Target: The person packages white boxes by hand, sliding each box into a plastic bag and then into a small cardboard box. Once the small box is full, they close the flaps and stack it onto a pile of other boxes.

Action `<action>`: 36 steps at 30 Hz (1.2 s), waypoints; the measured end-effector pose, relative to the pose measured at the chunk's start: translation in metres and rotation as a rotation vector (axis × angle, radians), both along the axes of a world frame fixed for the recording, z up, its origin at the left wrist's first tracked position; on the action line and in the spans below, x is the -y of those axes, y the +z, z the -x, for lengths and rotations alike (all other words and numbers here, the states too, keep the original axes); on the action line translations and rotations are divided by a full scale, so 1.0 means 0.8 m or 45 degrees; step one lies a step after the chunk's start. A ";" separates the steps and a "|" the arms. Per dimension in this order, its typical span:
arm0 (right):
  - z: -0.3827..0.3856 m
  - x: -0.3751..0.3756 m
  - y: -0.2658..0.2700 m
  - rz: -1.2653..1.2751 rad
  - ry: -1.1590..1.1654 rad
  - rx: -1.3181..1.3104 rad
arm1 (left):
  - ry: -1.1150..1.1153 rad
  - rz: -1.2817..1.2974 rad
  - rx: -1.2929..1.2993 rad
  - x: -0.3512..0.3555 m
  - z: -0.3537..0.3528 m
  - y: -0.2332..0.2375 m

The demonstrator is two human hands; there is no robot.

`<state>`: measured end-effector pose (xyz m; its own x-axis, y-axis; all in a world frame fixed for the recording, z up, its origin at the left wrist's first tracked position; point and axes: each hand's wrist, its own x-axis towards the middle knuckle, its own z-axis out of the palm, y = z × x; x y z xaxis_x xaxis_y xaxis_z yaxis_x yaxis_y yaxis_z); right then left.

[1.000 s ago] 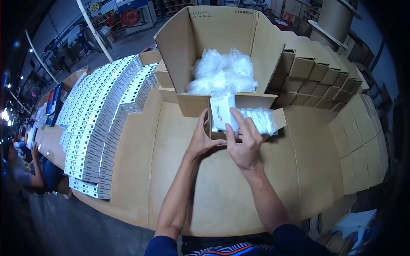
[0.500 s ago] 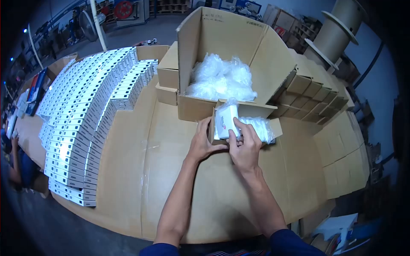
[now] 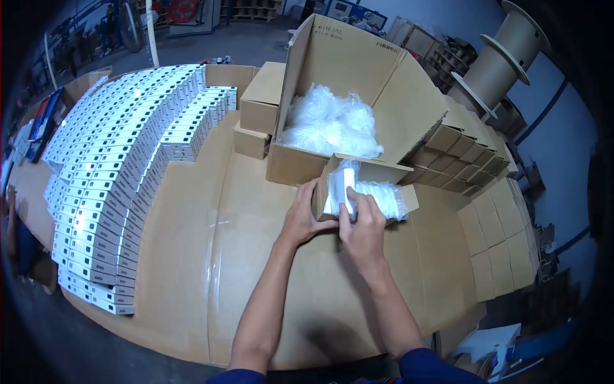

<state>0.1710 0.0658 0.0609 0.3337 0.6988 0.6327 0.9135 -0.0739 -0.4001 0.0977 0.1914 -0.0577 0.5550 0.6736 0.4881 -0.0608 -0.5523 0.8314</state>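
Observation:
A small open cardboard box (image 3: 322,200) stands on the cardboard-covered table, tight against a large carton. My left hand (image 3: 300,214) is closed around its left wall, thumb along the front. Between the thumb and fingers of my right hand (image 3: 366,225) is a small white box (image 3: 348,184) in a clear plastic bag, upright with its narrow side towards me. It stands at the left part of the cardboard box; its lower end is partly hidden by my fingers. A row of plastic-wrapped white items (image 3: 384,197) fills the right part of the same box.
The large open carton (image 3: 300,163) behind holds crumpled clear plastic bags (image 3: 332,125). Stacked white boxes (image 3: 109,185) cover the left of the table. Brown cartons (image 3: 499,237) are stacked at the right. Another person's arm (image 3: 11,217) shows at the far left.
My right hand has turned the white box from its broad printed face to its narrow side. My left hand keeps its hold on the cardboard box. The view has shifted slightly.

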 end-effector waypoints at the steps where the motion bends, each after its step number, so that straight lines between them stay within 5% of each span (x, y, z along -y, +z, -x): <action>1: -0.001 -0.008 -0.002 -0.018 -0.016 -0.038 | -0.011 -0.028 0.008 0.000 0.000 0.001; 12: -0.023 -0.032 -0.014 0.219 -0.103 0.137 | 0.014 0.066 -0.028 -0.002 -0.010 -0.006; 17: -0.020 -0.026 -0.041 0.615 -0.112 -0.064 | -0.035 0.044 0.009 -0.005 -0.012 -0.001; 20: -0.008 -0.007 -0.056 0.386 -0.143 0.246 | -0.034 0.027 0.074 -0.006 -0.013 -0.010; 29: -0.034 0.015 -0.044 0.500 0.182 0.087 | 0.003 0.063 -0.077 -0.001 -0.015 0.001; 32: -0.064 0.086 -0.015 0.124 0.330 -0.156 | -0.039 0.118 0.009 -0.007 -0.018 -0.017; 36: -0.155 0.163 -0.109 -0.034 -0.161 -0.935 | -0.083 0.265 0.115 0.009 -0.022 -0.015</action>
<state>0.2946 -0.0642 -0.0267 0.7538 0.6148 0.2319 0.3954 -0.1425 -0.9074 0.1156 0.1842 -0.0693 0.5608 0.7294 0.3918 -0.1700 -0.3617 0.9167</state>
